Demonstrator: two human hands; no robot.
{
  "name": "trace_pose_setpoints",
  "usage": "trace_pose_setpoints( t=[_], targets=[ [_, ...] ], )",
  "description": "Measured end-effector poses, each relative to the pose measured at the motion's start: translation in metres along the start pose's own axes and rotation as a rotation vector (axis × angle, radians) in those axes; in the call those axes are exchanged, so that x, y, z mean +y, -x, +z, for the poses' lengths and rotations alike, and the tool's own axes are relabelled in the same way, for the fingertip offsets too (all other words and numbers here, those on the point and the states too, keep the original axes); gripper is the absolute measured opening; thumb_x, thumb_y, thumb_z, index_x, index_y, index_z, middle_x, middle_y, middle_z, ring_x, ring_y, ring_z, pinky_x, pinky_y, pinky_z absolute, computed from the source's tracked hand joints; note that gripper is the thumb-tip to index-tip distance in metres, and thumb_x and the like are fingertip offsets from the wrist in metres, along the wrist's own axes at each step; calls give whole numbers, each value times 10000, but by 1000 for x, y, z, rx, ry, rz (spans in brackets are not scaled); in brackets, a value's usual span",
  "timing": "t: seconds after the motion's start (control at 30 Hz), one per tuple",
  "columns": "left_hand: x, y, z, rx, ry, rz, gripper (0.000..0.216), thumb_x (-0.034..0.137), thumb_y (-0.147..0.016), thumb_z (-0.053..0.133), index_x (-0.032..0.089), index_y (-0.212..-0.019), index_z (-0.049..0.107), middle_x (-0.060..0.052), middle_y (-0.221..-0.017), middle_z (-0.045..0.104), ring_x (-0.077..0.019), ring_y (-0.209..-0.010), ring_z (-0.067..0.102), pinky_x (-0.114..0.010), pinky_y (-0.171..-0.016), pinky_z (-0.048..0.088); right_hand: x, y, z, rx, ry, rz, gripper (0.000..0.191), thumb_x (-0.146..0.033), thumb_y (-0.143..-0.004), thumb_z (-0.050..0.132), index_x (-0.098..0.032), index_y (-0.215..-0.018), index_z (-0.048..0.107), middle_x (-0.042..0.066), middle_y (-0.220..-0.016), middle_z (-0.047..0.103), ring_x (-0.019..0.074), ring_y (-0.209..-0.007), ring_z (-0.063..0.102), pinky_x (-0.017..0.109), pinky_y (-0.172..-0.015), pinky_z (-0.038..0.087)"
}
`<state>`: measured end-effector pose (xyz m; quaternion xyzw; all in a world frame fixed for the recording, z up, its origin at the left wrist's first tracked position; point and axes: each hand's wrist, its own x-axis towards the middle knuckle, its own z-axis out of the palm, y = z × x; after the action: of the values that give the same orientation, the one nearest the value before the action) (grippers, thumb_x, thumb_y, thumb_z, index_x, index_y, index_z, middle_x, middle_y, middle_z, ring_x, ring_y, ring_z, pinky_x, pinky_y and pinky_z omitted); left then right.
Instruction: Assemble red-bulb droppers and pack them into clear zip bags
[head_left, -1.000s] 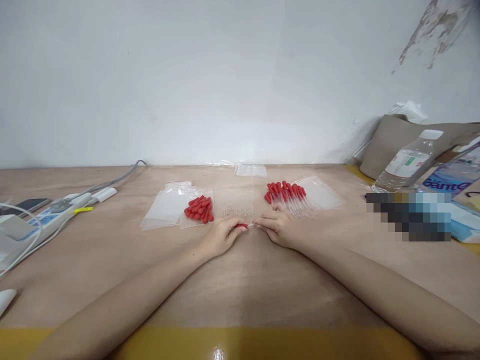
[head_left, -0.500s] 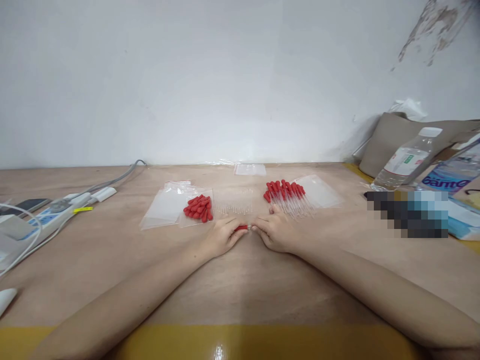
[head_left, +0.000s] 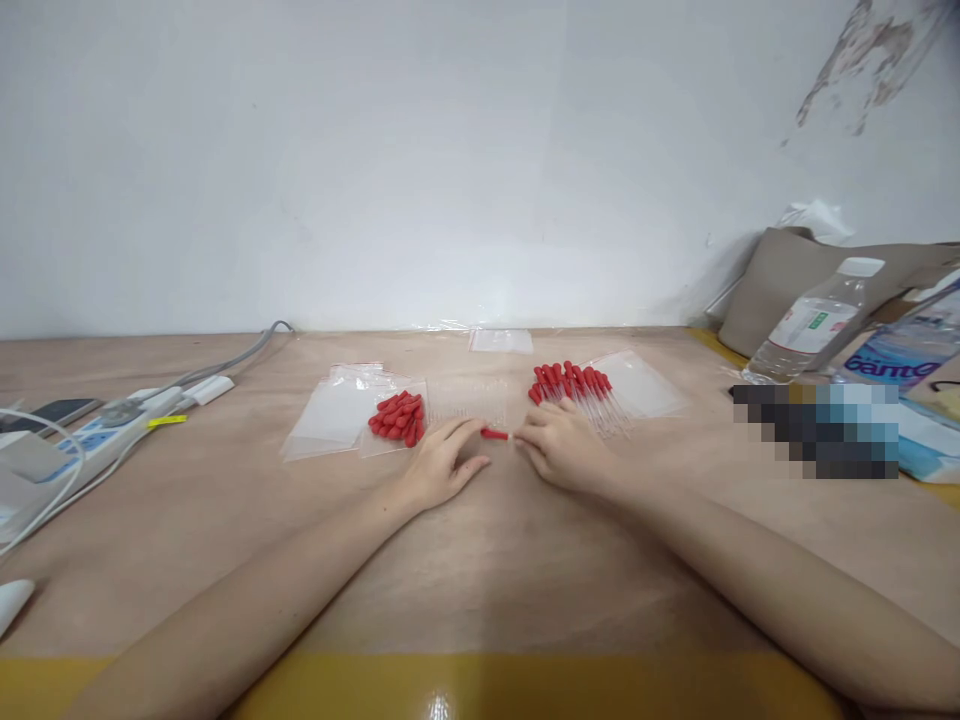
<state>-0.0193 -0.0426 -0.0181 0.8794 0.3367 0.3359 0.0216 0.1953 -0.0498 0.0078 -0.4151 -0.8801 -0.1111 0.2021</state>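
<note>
Between my hands is a dropper [head_left: 495,434] with a red rubber bulb pointing left. My right hand [head_left: 562,445] is closed on its clear tube, most of which the fingers hide. My left hand [head_left: 448,463] is open, thumb and fingers apart, close to the bulb's end. Beside my left hand lies a pile of loose red rubber bulbs [head_left: 396,418] on a clear bag. Clear glass tubes [head_left: 469,398] lie in a row behind my hands. Just beyond my right hand, several droppers with red bulbs [head_left: 570,380] lie bunched together.
Flat clear bags lie at the left [head_left: 330,415], right [head_left: 645,385] and against the wall [head_left: 502,341]. A power strip [head_left: 97,440] with cables and a phone [head_left: 56,412] are far left. At right stand a water bottle [head_left: 814,320] and a grey-brown bag [head_left: 765,280].
My left thumb and fingers have parted and let go of the red bulb. My right hand has shifted slightly right and away from me with the dropper.
</note>
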Motion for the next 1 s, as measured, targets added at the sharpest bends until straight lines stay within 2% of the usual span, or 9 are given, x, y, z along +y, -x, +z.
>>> trace_pose_setpoints(
  t=[0.07,0.17,0.27,0.4,0.57,0.77,0.9,1.0],
  targets=[
    [1,1,-1,4,0,-46,392,291,-790,543,197,-1161,457,-85,-1080,548,-215,-1011,504,-368,-869,415,16,-4,-5,6,-48,198,232,-248,-826,439,-198,-780,660,50,-762,624,157,-735,520,279,-661,292],
    [2,1,-2,-43,11,-68,355,261,-797,523,198,-1141,467,-83,-1074,537,-209,-993,505,-357,-852,426,42,-12,-10,-15,-126,521,263,-284,-810,423,-199,-733,660,30,-690,630,148,-643,533,251,-575,307],
    [4,1,-2,-73,19,-74,303,258,-802,509,202,-1100,499,-79,-1042,543,-205,-949,520,-348,-812,443,56,-20,-6,-42,-84,670,291,-299,-791,419,-185,-655,650,38,-646,620,156,-625,541,246,-537,304],
    [4,0,-2,-70,33,-72,266,251,-801,507,206,-1062,526,-73,-1016,544,-196,-919,526,-332,-783,451,48,-33,11,-62,-35,674,253,-294,-782,432,-196,-705,652,52,-733,647,178,-703,571,261,-577,331],
    [3,1,-3,-90,31,-75,212,245,-804,506,207,-1008,549,-64,-1003,542,-189,-901,524,-328,-776,452,33,-51,31,-66,101,694,227,-260,-778,437,-155,-806,636,111,-792,653,234,-769,589,343,-695,333],
    [2,0,-2,-92,15,-71,181,254,-799,515,203,-967,562,-52,-987,540,-185,-902,510,-332,-793,424,31,-55,34,-89,148,704,238,-287,-772,468,-116,-867,605,151,-808,650,263,-791,588,399,-768,286],
    [2,-1,-1,-24,-88,-94,164,283,-774,554,202,-912,586,-50,-952,559,-208,-913,491,-368,-798,376,26,-56,34,-100,120,651,303,-351,-813,394,-151,-793,621,119,-769,653,249,-772,586,404,-763,281],
    [2,-2,0,43,-189,-151,163,311,-767,561,205,-884,601,-48,-915,570,-219,-890,480,-371,-751,349,19,-61,37,-113,79,633,295,-318,-812,385,-165,-740,627,108,-771,653,238,-772,586,390,-733,289]
  ],
)
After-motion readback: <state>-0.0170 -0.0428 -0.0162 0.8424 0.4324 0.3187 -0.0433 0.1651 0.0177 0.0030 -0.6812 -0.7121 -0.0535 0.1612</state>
